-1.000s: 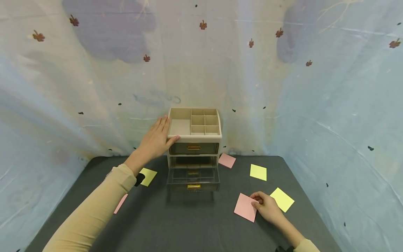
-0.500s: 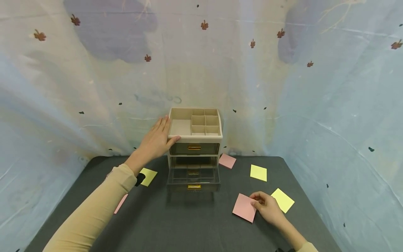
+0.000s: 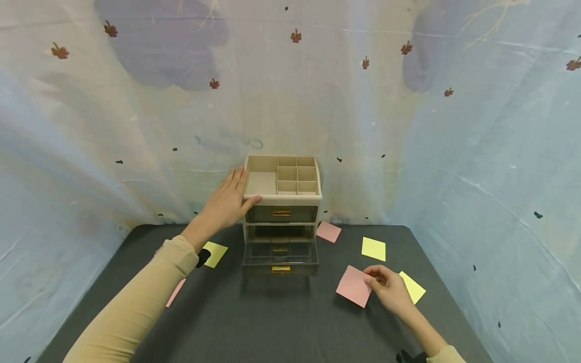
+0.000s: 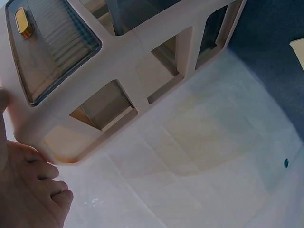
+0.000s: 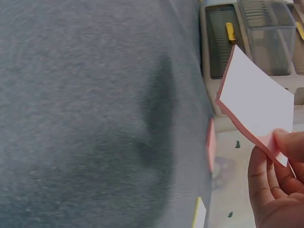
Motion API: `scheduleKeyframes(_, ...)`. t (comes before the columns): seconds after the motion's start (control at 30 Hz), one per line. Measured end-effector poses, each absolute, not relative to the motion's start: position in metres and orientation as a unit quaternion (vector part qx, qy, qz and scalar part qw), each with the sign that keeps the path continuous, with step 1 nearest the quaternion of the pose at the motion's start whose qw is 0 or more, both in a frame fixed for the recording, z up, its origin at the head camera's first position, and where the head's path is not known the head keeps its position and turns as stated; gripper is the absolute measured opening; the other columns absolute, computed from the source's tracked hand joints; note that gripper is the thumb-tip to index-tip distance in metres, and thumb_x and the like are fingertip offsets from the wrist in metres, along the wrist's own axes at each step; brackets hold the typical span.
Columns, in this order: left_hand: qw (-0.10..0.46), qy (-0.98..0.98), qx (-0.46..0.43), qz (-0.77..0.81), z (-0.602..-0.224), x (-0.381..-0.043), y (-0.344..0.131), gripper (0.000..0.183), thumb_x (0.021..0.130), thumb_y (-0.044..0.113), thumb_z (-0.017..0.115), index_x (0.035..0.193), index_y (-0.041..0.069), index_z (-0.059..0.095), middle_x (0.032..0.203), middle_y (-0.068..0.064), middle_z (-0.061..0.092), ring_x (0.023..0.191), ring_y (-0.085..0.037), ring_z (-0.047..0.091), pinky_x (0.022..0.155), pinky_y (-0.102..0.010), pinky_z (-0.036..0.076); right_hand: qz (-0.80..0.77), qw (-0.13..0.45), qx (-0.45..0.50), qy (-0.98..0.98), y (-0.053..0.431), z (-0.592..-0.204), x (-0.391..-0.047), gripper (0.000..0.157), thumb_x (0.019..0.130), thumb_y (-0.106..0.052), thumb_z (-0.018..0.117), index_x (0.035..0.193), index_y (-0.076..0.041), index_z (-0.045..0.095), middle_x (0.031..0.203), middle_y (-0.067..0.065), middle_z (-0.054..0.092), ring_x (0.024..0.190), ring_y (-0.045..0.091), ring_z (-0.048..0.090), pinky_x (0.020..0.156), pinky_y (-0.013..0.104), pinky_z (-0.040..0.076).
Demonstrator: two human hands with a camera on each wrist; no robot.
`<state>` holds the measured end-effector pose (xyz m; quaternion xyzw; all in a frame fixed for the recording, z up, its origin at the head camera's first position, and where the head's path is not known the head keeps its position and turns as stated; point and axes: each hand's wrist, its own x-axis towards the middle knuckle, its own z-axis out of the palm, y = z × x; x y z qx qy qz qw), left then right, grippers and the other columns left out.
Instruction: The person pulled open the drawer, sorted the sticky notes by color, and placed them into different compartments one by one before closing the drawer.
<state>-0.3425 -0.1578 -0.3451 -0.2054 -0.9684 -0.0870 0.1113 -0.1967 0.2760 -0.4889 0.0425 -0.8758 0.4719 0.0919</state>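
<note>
A beige desktop drawer organizer (image 3: 282,200) stands at the back middle of the dark table, one clear drawer (image 3: 280,259) pulled out. My left hand (image 3: 222,204) rests against its upper left side, fingers fairly straight and thumb on the front edge. In the left wrist view, part of that hand (image 4: 35,190) touches the organizer's corner (image 4: 61,147). My right hand (image 3: 392,290) pinches a pink sticky note pad (image 3: 354,286) by its right edge, tilted above the table. The right wrist view shows the pad's pale underside (image 5: 256,95) between thumb and fingers.
Yellow sticky note pads lie at right, one (image 3: 373,249) farther back and another (image 3: 412,288) partly behind my right hand. One pink pad (image 3: 329,232) sits beside the organizer. Left of it lie a yellow pad (image 3: 215,254) and a pink pad (image 3: 175,292), both partly covered by my arm.
My right hand has raised the pink sticky note pad off the table, with a shadow now beneath it. My left hand has stayed against the organizer.
</note>
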Motion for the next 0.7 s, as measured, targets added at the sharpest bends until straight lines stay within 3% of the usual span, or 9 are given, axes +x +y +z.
scheduleKeyframes(0.7,0.112,-0.97,-0.2,-0.081,-0.343,-0.341,-0.155,0.094,0.107,0.064,0.037,0.165,-0.003,0.007,0.172,-0.024,0.003,0.159,-0.041,0.003,0.127,-0.056,0.014,0.494,0.154,0.1,-0.85,0.269,-0.446,-0.209,0.014,0.1,-0.004,0.07,0.112,0.002,0.071,0.103,0.013,0.071,0.087,0.006,0.067,0.077,0.014,0.055)
